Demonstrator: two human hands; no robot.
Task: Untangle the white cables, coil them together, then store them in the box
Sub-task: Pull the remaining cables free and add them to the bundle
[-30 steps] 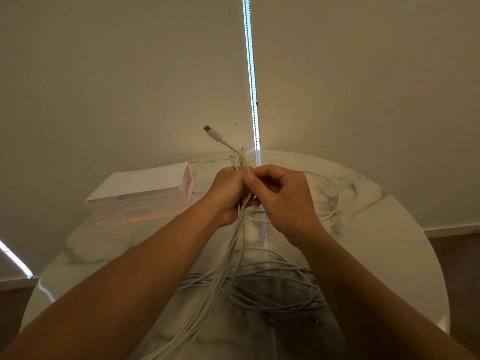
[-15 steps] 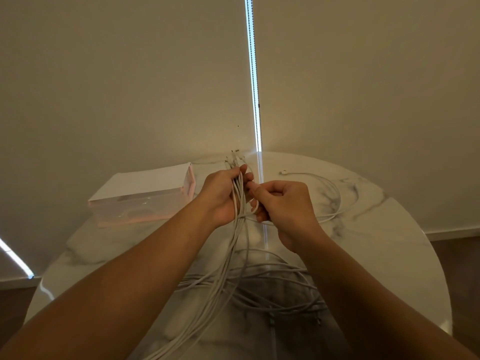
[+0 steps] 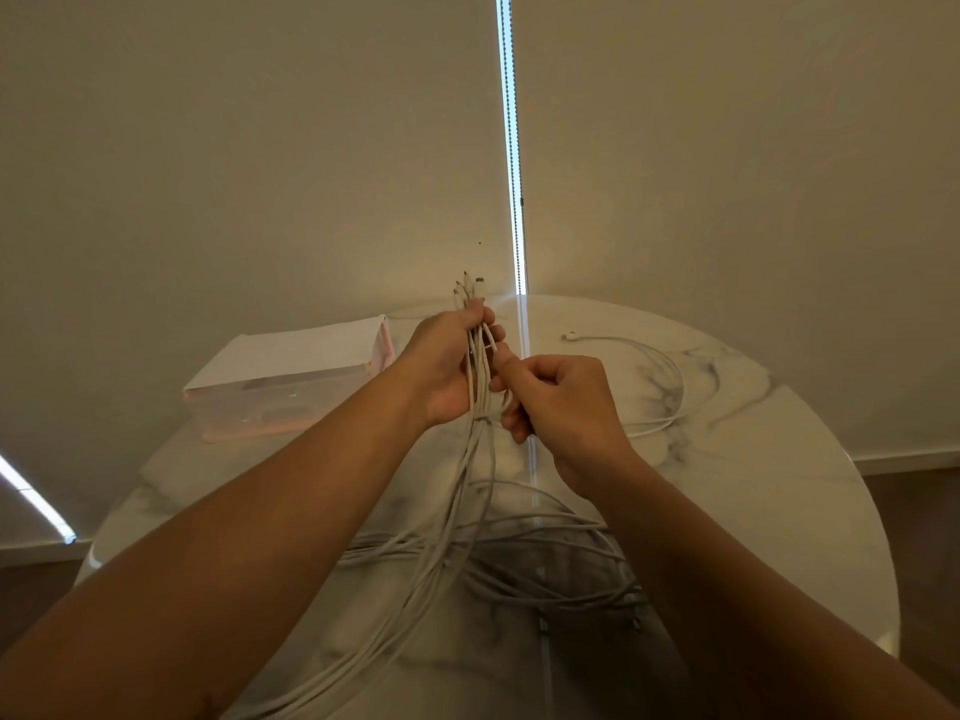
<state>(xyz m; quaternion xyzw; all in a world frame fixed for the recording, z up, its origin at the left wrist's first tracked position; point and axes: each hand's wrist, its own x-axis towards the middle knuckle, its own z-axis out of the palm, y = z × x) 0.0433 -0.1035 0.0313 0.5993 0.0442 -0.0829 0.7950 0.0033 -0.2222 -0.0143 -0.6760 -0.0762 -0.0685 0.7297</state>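
The setting looked like a room in a home, likely a dining or living corner. A round marble-patterned table [image 3: 779,459] stood close against two beige roller blinds [image 3: 260,148], with a bead chain [image 3: 514,148] hanging at the bright gap between them. Dark wood flooring [image 3: 924,511] met a pale skirting board [image 3: 904,462] at right.
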